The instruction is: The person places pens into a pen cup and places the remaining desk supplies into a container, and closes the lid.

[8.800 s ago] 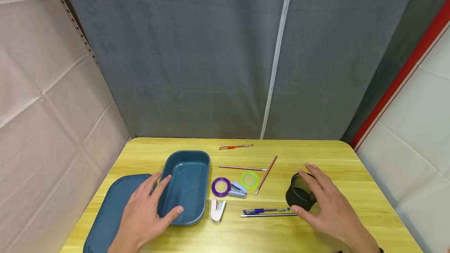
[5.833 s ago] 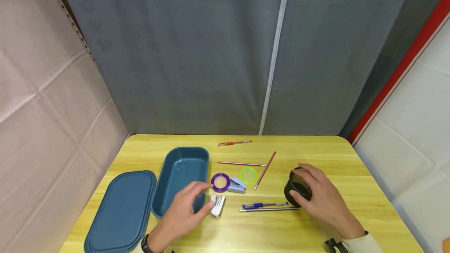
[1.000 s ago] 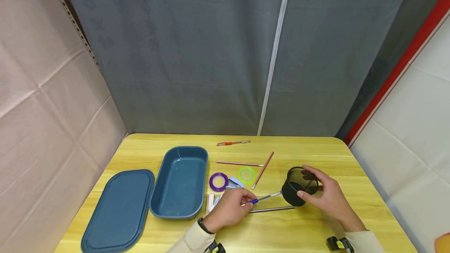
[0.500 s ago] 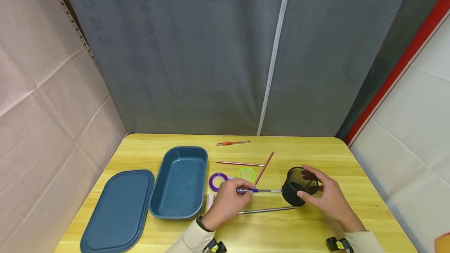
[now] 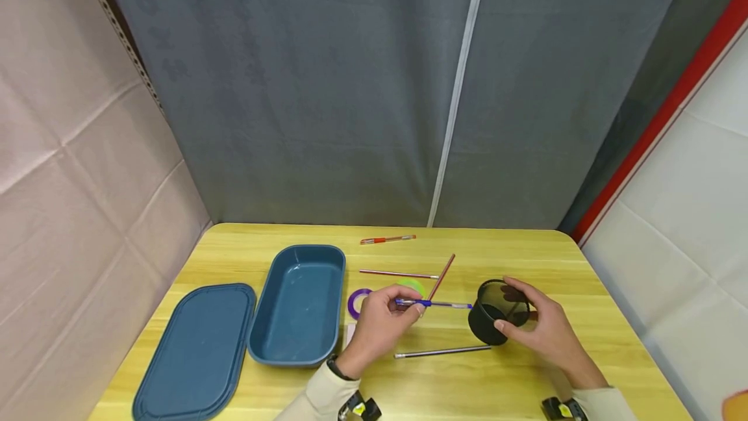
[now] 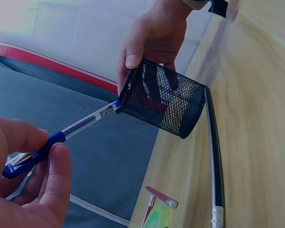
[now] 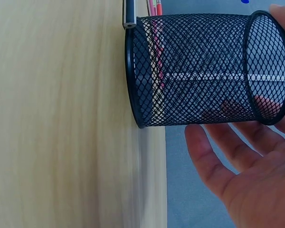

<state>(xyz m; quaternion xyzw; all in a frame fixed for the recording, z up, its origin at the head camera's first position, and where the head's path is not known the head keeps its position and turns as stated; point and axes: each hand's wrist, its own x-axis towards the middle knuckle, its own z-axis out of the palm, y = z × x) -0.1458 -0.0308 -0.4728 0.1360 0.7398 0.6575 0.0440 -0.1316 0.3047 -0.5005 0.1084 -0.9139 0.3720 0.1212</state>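
- I pinch the blue gel pen between the thumb and fingers of my left hand, closed down on its blue grip.
- The pen is off the table, nearly level, its clear barrel reaching toward my other side; its far end is at the mouth of the black mesh pen cup. Whether it touches the rim I cannot tell.
- My right hand has its thumb and fingers curved around that cup, which stands upright on the wood, mouth up.
- Lying by the cup's foot is one end of a dark pencil, its eraser end pointing left.
- Beyond my left fingers are a purple tape roll and a green tape roll, both partly covered from above.
- Two red pencils meet near there, and an orange-red pen lies farther back.
- To my left sit the blue box and, beside it, its flat blue lid.
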